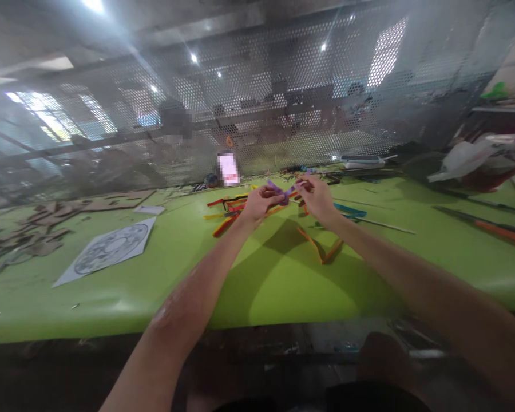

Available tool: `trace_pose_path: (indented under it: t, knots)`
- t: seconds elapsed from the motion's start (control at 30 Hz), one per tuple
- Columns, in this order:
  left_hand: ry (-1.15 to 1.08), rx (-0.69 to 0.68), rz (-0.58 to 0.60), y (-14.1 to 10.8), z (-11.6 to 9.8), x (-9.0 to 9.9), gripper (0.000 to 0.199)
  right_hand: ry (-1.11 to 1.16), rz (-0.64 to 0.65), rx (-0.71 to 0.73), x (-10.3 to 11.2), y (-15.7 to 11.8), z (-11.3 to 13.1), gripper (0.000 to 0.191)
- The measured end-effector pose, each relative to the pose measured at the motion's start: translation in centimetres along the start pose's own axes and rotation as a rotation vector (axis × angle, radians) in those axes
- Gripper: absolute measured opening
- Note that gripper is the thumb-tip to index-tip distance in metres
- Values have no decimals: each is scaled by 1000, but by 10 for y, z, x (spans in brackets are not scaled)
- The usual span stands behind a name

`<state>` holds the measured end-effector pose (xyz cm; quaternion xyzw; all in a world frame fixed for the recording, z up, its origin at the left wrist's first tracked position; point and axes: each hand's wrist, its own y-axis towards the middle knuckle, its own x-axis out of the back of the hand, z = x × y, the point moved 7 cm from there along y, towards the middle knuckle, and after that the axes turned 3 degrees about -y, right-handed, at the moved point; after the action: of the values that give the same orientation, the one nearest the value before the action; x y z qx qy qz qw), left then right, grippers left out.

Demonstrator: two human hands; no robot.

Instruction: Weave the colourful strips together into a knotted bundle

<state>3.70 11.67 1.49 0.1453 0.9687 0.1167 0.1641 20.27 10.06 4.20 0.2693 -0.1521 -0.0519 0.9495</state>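
Note:
A purple strip (284, 198), bent or folded in the middle, is pinched between my two hands above the green table. My left hand (260, 205) grips its left part between thumb and fingers. On the right, my right hand (315, 197) pinches the other end with closed fingertips. Red, yellow and black strips (225, 217) lie beneath and left of my left hand. An orange strip bent into a V (323, 260) rests below my right hand, and a teal strip (349, 212) lies just right of it. Whether the strip is paper or foam I cannot tell.
Brown cardboard scraps (47, 229) pile up at the left, beside a sheet with a printed round pattern (111, 249). A phone-like lit screen (228, 169) leans at the perforated metal screen (257, 114). Orange-handled tool (502, 232) and plastic bag (476, 160) lie right.

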Motion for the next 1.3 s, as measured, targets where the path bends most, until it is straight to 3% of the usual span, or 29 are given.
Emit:
trace_pose_path:
  t: [0.1, 0.23, 0.37, 0.5, 0.73, 0.9, 1.13, 1.3]
  knots:
    - [-42, 5, 37, 0, -3, 0, 28, -255, -61, 150, 9, 4, 6, 19]
    - [-87, 7, 104, -2, -4, -5, 30, -440, -60, 216, 16, 7, 10, 23]
    - [-111, 14, 117, -2, -1, -5, 32, -435, -92, 298, 25, 7, 25, 19]
    - [-99, 54, 89, -2, 3, -2, 30, -349, -16, 334, 21, 5, 41, 19]
    - [-100, 119, 96, -6, 4, -5, 25, -144, 125, 201, -1, -2, 40, 20]
    - [-118, 87, 130, -8, 0, -11, 26, 14, 199, -14, -10, 1, 23, 27]
    - [-130, -2, 52, -3, -8, -9, 22, -33, 298, -273, -16, -3, 3, 19]
    - [-154, -39, -56, -3, -16, -4, 20, 218, 467, -339, -29, -15, 11, 27]
